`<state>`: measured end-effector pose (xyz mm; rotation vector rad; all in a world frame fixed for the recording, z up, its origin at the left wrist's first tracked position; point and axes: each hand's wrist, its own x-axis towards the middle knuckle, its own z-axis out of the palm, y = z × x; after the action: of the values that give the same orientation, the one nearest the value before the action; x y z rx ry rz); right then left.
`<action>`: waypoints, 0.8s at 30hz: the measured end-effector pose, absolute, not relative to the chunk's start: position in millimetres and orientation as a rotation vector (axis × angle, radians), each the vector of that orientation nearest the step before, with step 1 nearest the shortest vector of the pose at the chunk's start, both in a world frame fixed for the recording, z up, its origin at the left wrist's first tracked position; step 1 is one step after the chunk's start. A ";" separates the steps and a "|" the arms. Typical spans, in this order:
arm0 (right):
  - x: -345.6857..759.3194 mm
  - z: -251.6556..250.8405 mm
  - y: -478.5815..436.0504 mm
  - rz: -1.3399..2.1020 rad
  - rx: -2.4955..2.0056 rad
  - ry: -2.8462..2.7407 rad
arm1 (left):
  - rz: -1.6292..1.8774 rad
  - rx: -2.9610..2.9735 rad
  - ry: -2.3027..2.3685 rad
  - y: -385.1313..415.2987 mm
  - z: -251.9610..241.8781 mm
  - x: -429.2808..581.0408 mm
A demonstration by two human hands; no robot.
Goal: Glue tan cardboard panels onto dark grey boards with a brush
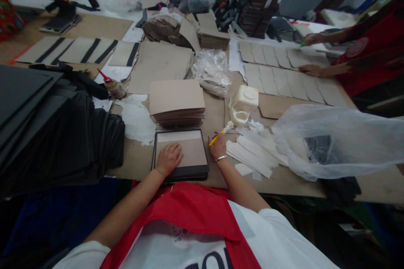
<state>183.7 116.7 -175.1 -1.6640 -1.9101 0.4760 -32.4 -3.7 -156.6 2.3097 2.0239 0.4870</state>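
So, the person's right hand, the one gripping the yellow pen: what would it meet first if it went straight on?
Probably the stack of tan card sheets, near its right corner, ahead of the right hand with its yellow pen. Depth is unclear from above.

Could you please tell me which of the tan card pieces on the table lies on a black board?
The one under the left hand: a tan panel on a black board, unlike the bare tan stack just beyond it.
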 end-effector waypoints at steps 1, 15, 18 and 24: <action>180.7 -173.2 117.2 0.482 -1.662 -1.912 | 0.490 2.319 2.021 -4.6 -156.9 -33.5; 182.9 -151.8 103.4 0.476 -1.728 -1.982 | 0.495 2.257 1.991 -8.1 -141.7 -30.0; 184.6 -138.9 104.8 0.400 -1.581 -1.950 | 0.649 2.402 1.949 -22.1 -103.0 -35.7; 184.6 -115.6 114.0 0.174 -1.356 -1.834 | 1.195 2.725 2.072 -107.9 51.3 -88.4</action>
<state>184.6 114.0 -115.6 -1.3559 -1.8342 0.1742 -88.4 -107.9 51.3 2.7253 2.0725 1.1946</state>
